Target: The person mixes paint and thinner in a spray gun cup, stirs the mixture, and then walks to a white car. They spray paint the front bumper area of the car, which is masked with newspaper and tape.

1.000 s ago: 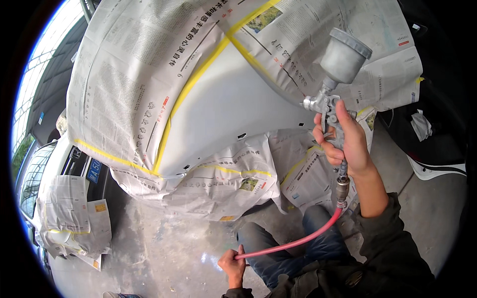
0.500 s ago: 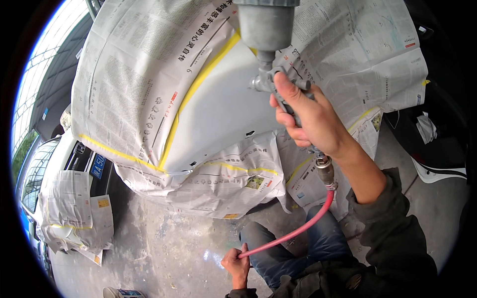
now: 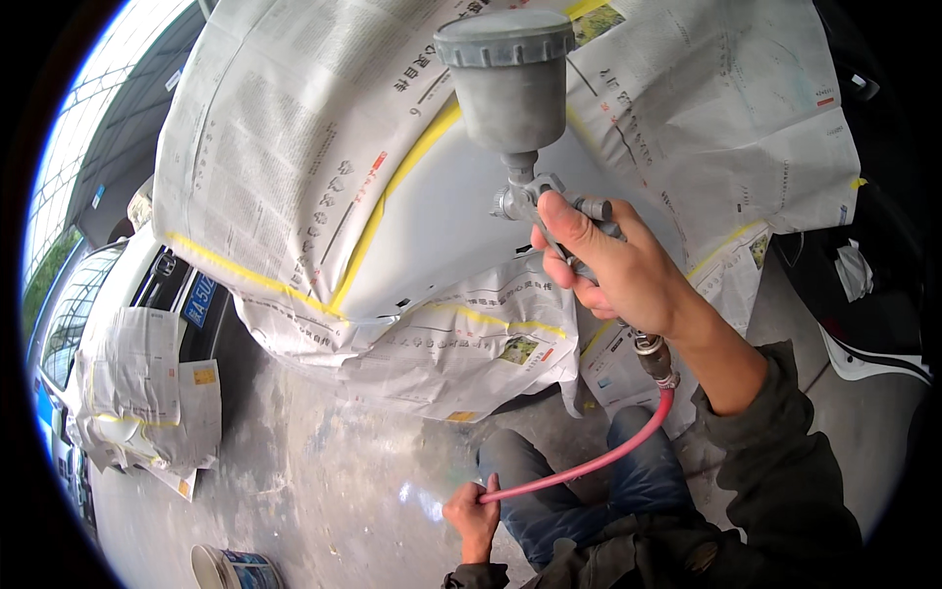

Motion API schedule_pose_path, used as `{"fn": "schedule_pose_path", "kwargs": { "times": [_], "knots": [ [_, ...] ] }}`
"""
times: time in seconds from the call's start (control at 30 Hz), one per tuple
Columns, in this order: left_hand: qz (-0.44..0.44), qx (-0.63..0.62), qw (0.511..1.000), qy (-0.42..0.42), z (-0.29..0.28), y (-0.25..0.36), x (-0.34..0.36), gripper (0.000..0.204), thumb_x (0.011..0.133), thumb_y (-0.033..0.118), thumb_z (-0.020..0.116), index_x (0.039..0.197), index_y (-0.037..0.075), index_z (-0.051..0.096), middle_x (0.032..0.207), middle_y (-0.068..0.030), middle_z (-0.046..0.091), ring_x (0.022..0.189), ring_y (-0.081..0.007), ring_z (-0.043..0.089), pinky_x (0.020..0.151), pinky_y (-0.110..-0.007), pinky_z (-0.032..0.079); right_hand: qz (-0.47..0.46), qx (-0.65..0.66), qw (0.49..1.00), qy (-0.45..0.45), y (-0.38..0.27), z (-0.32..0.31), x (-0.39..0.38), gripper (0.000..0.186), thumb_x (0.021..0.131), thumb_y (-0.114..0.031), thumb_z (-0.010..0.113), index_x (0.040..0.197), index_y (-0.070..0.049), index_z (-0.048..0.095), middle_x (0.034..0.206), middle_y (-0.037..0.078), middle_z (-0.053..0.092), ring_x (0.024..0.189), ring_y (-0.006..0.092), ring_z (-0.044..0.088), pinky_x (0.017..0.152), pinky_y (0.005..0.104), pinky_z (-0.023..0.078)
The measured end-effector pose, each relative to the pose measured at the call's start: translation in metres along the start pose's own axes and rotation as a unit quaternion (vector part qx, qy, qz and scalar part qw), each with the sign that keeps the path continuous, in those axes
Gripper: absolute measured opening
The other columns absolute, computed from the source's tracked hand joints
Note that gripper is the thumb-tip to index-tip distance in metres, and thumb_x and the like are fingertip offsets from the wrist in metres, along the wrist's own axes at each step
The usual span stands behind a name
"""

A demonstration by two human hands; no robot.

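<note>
My right hand (image 3: 623, 260) is wrapped round the handle of a grey spray gun (image 3: 525, 196), with the thumb over its back. A lidded grey paint cup (image 3: 510, 93) stands upright on top of the gun. Its nozzle points left, over a pale grey car panel (image 3: 442, 216) bordered by yellow masking tape (image 3: 392, 191). From a metal fitting (image 3: 653, 355) under the handle, a red air hose (image 3: 589, 463) curves down to my left hand (image 3: 473, 512), which is closed round it near my knee. The trigger is mostly hidden by my fingers.
Newspaper sheets (image 3: 265, 147) mask the car around the panel. A white car (image 3: 147, 265) with more newspaper (image 3: 137, 363) stands at the left. A bucket (image 3: 208, 567) sits on the concrete floor (image 3: 324, 481) at the lower left. Dark car bodywork (image 3: 844, 294) is at the right.
The spray gun and my right hand have come slightly lower in the picture, bringing the cup's lid into view. The surroundings have shifted a little. My left hand still grips the hose.
</note>
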State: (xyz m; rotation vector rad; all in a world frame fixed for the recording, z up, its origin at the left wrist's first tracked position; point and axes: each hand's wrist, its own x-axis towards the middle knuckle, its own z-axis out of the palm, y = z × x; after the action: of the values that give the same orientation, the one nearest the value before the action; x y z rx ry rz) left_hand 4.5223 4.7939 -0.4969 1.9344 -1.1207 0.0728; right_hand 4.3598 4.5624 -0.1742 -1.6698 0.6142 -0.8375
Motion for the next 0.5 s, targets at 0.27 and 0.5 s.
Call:
{"fn": "schedule_pose_path", "kwargs": {
  "times": [0.27, 0.5],
  "knots": [
    [0.019, -0.005, 1.0, -0.009, 0.003, -0.008, -0.002, 0.04, 0.07, 0.021, 0.083, 0.053, 0.006, 0.049, 0.049, -0.0111, 0.049, 0.042, -0.0288, 0.048, 0.043, -0.036, 0.036, 0.033, -0.001, 0.996, -0.084, 0.008, 0.016, -0.003, 0.059, 0.091, -0.063, 0.049, 0.082, -0.005, 0.056, 0.062, 0.001, 0.053, 0.047, 0.0049, 0.041, 0.044, 0.0216, 0.032],
    [-0.029, -0.013, 0.999, 0.01, -0.002, -0.014, 0.004, 0.04, 0.071, 0.017, 0.082, 0.053, 0.004, 0.048, 0.049, -0.0114, 0.049, 0.041, -0.0259, 0.045, 0.042, -0.035, 0.035, 0.014, 0.097, 0.993, 0.07, -0.003, -0.017, -0.001, 0.061, 0.09, -0.063, 0.05, 0.091, -0.002, 0.053, 0.068, 0.002, 0.052, 0.039, 0.0037, 0.034, 0.036, 0.0213, 0.025]
  ]
}}
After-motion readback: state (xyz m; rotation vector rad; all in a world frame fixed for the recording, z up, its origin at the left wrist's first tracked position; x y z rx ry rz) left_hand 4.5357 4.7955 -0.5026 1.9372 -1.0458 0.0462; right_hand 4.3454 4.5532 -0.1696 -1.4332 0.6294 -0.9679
